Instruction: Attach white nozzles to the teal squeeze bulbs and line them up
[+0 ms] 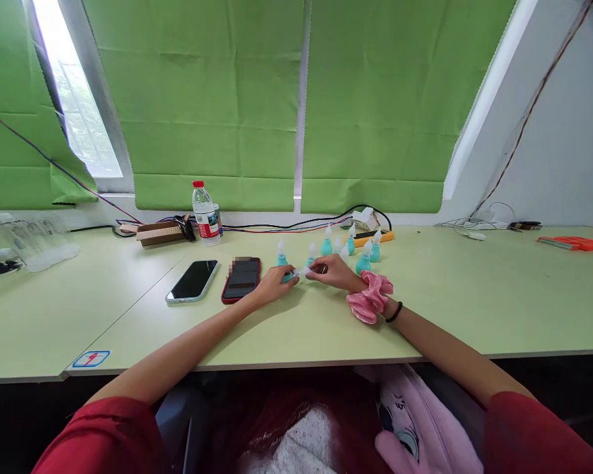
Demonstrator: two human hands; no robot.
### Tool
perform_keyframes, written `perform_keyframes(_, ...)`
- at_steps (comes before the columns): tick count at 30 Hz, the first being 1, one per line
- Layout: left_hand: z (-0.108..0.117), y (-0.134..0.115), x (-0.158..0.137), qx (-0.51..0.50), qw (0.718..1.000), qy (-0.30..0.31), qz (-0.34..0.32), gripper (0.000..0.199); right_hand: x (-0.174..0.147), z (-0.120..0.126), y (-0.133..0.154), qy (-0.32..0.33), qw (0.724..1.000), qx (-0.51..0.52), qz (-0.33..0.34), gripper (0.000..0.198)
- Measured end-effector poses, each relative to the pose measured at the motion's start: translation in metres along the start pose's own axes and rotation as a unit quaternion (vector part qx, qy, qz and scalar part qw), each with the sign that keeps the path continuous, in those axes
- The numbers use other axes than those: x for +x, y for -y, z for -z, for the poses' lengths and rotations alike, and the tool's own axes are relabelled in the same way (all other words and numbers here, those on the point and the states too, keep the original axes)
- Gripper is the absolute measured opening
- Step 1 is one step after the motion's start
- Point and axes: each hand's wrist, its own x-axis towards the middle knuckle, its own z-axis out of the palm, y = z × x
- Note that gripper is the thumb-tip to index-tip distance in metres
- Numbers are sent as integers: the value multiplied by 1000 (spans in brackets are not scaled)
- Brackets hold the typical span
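Note:
My left hand [275, 284] is closed round a small teal squeeze bulb [287, 277], which lies on its side with its end toward the right. Between my two hands is a translucent nozzle [302, 271], pinched by the fingertips of my right hand [333, 271]. It meets the bulb or nearly so; the exact join is too small to make out. Several similar teal bulbs with pale pointed nozzles stand upright just beyond my hands, among them one bulb [326, 246] at the back and another bulb [363, 264] beside my right wrist.
Two phones, a white-edged phone [192, 282] and a red-cased phone [241, 280], lie left of my hands. Behind are a water bottle [207, 217], a cardboard box [161, 233], a yellow-orange tool [374, 239] and cables. Orange-handled scissors [576, 243] lie far right, clear plastic [39, 243] far left.

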Motion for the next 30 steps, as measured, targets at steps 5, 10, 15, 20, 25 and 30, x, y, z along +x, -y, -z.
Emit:
perform_keyframes(5,2,2,-1,-31,999,25,-28,27,1,8,-2,63,997,33,3,28)
perform_keyframes(10,3,1,-1,-59,997,32,-37,31,0,17,3,142,989,46,2,31)
perform_keyframes(15,2,1,-4,-65,996,25,-47,31,-1,16,6,172,983,58,-8,33)
perform_keyframes(20,3,4,-6,-75,994,20,-74,30,-2,11,6,182,981,69,-10,33)
perform_keyframes(25,10,2,-4,-79,993,-10,-91,27,-1,9,7,177,977,115,-44,38)
perform_keyframes(30,11,1,-4,-44,994,-30,-96,27,-1,7,6,179,971,147,-50,36)
